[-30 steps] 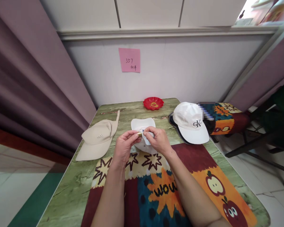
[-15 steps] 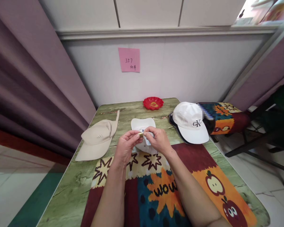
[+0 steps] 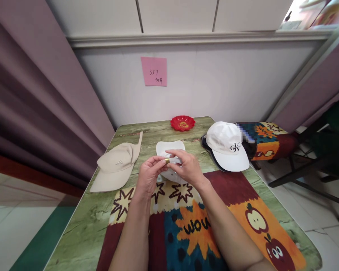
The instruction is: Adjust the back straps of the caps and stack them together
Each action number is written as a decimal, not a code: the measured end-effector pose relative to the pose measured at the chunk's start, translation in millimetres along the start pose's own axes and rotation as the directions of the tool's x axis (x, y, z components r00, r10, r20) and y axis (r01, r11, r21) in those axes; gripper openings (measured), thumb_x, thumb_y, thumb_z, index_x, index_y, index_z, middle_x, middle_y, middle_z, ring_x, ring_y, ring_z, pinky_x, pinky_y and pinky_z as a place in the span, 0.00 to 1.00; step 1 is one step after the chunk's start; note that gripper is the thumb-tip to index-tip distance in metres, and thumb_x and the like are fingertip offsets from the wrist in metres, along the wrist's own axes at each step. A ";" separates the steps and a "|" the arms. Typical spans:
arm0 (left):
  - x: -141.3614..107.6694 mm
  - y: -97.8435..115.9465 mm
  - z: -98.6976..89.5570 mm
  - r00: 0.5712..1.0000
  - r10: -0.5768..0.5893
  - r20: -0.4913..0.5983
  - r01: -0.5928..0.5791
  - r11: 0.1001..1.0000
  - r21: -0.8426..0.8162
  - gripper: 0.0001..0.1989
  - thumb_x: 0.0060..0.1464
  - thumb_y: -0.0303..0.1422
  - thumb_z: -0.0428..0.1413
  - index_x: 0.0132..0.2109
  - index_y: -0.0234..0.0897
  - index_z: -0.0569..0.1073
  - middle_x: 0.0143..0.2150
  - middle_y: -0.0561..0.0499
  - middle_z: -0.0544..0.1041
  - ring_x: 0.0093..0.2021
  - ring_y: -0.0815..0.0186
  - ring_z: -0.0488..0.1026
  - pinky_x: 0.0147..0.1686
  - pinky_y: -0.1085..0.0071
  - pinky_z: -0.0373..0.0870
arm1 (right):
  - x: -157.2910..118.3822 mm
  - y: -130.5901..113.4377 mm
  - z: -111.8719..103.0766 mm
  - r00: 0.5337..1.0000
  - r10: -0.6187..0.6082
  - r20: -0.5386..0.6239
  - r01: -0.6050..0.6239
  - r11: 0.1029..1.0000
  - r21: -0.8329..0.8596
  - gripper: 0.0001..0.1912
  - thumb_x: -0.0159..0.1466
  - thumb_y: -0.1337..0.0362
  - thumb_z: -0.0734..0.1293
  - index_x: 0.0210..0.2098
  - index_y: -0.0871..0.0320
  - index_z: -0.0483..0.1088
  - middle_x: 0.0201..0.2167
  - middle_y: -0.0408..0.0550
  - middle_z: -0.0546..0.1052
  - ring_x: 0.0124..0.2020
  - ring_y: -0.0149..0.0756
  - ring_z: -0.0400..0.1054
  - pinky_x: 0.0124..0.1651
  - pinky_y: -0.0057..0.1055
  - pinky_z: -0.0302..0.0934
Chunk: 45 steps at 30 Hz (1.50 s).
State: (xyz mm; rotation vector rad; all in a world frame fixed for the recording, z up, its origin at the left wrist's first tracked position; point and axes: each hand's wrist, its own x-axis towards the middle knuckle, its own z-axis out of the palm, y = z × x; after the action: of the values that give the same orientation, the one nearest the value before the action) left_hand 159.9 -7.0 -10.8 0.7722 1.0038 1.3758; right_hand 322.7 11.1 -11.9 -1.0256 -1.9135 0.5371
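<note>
A white baseball cap (image 3: 170, 146) lies in the middle of the table, its brim pointing away from me; my hands cover part of its crown. My left hand (image 3: 150, 174) pinches a small gold-coloured buckle (image 3: 167, 160) at the cap's back. Between the thumb and fingers of my right hand (image 3: 191, 168) is the cap's white strap (image 3: 175, 160), stretched to the right of the buckle. Whether the strap's tip runs through the buckle I cannot tell.
A beige cap (image 3: 117, 165) with its strap sticking up lies left. On the right, a white cap with black letters (image 3: 227, 145) rests on a dark cap (image 3: 218, 162). A red scalloped dish (image 3: 183, 123) stands at the back. A patterned mat (image 3: 240, 188) covers the front.
My right hand has shifted slightly right, and its fingers have opened around the strap, which now shows between them. My left hand stays at the buckle.
</note>
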 end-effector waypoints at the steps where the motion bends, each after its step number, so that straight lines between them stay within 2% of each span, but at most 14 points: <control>1: 0.0 0.0 0.1 1.000 0.000 -0.001 0.000 1.000 0.001 0.16 0.37 0.33 0.72 0.33 0.32 0.77 0.29 0.51 0.79 0.27 0.70 0.76 0.32 0.75 0.72 | -0.2 0.5 1.0 1.000 -0.027 0.010 0.027 1.000 0.004 0.19 0.61 0.64 0.71 0.52 0.50 0.74 0.44 0.46 0.80 0.43 0.35 0.73 0.47 0.29 0.64; 5: -0.2 -0.3 -0.3 1.000 -0.009 -0.008 0.009 1.000 0.019 0.17 0.37 0.33 0.72 0.33 0.31 0.77 0.28 0.52 0.78 0.27 0.71 0.75 0.32 0.74 0.73 | -0.5 0.9 3.8 0.999 -0.040 0.005 0.040 0.999 -0.007 0.11 0.63 0.66 0.69 0.46 0.51 0.77 0.44 0.45 0.80 0.44 0.35 0.74 0.50 0.29 0.64; 10: -0.6 -0.9 -1.0 0.998 -0.066 -0.005 0.067 0.997 0.038 0.17 0.38 0.36 0.72 0.32 0.32 0.75 0.27 0.52 0.77 0.28 0.68 0.75 0.30 0.72 0.75 | -0.3 -1.6 4.2 0.999 -0.032 -0.009 0.032 0.999 -0.039 0.10 0.63 0.67 0.68 0.44 0.51 0.76 0.43 0.46 0.80 0.45 0.36 0.74 0.49 0.30 0.64; 16: 0.1 0.2 -1.5 0.996 -0.090 -0.008 0.090 0.996 -0.030 0.17 0.36 0.35 0.72 0.31 0.32 0.76 0.28 0.52 0.77 0.29 0.69 0.76 0.34 0.71 0.76 | -0.7 -1.5 2.9 0.999 -0.038 -0.024 0.037 0.998 -0.047 0.09 0.64 0.65 0.69 0.44 0.52 0.76 0.44 0.46 0.80 0.45 0.37 0.74 0.50 0.30 0.64; 23: -4.5 4.2 1.9 1.000 0.006 0.004 -0.006 0.998 0.056 0.15 0.42 0.38 0.70 0.32 0.32 0.76 0.28 0.52 0.76 0.29 0.68 0.75 0.32 0.70 0.77 | -0.7 -0.3 2.7 0.999 -0.032 -0.013 0.032 0.999 -0.027 0.09 0.64 0.65 0.69 0.44 0.52 0.76 0.43 0.46 0.80 0.45 0.37 0.75 0.49 0.30 0.65; 26: -5.2 3.9 3.0 1.000 -0.025 0.018 0.023 0.997 0.080 0.16 0.42 0.39 0.70 0.33 0.32 0.76 0.27 0.51 0.77 0.28 0.69 0.74 0.31 0.70 0.77 | -1.0 -2.3 3.4 0.999 -0.034 -0.005 0.034 0.999 -0.024 0.10 0.63 0.66 0.69 0.44 0.51 0.76 0.44 0.46 0.80 0.45 0.37 0.74 0.50 0.31 0.65; 33: -0.7 0.5 -1.0 0.995 -0.098 0.016 0.098 0.994 -0.045 0.15 0.39 0.35 0.71 0.33 0.31 0.77 0.28 0.51 0.78 0.28 0.68 0.76 0.34 0.69 0.76 | -0.5 -2.6 4.0 0.999 -0.047 -0.014 0.047 0.999 -0.007 0.10 0.63 0.66 0.69 0.44 0.52 0.76 0.43 0.45 0.80 0.44 0.36 0.75 0.48 0.30 0.65; 38: 1.1 -1.4 -1.8 0.992 -0.124 0.026 0.125 0.990 -0.066 0.15 0.39 0.34 0.71 0.32 0.31 0.77 0.27 0.51 0.78 0.27 0.69 0.75 0.33 0.71 0.76 | -0.6 -2.1 4.3 1.000 -0.028 -0.007 0.027 0.999 -0.016 0.09 0.64 0.65 0.69 0.44 0.52 0.76 0.44 0.46 0.80 0.44 0.36 0.75 0.49 0.30 0.65; 42: 1.5 -3.0 -1.4 0.995 -0.099 0.028 0.100 0.994 -0.041 0.15 0.41 0.36 0.70 0.32 0.31 0.77 0.25 0.51 0.77 0.26 0.70 0.74 0.31 0.73 0.74 | -0.8 -3.0 3.9 1.000 -0.022 -0.007 0.022 0.999 -0.028 0.09 0.64 0.65 0.69 0.44 0.52 0.76 0.44 0.45 0.81 0.45 0.37 0.75 0.50 0.30 0.65; 45: 0.6 -3.4 1.5 0.999 -0.024 -0.024 0.024 1.000 0.016 0.15 0.42 0.37 0.69 0.32 0.32 0.76 0.25 0.52 0.76 0.24 0.71 0.73 0.29 0.74 0.73 | -0.9 -2.9 4.2 1.000 -0.010 -0.002 0.010 0.999 -0.047 0.09 0.64 0.65 0.69 0.44 0.51 0.76 0.44 0.45 0.80 0.45 0.37 0.75 0.50 0.30 0.65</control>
State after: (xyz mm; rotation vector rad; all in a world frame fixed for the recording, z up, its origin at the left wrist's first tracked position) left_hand 162.7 -6.6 -13.4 0.7555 1.0409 1.3605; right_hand 318.1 8.9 -12.5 -1.0463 -1.9365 0.4872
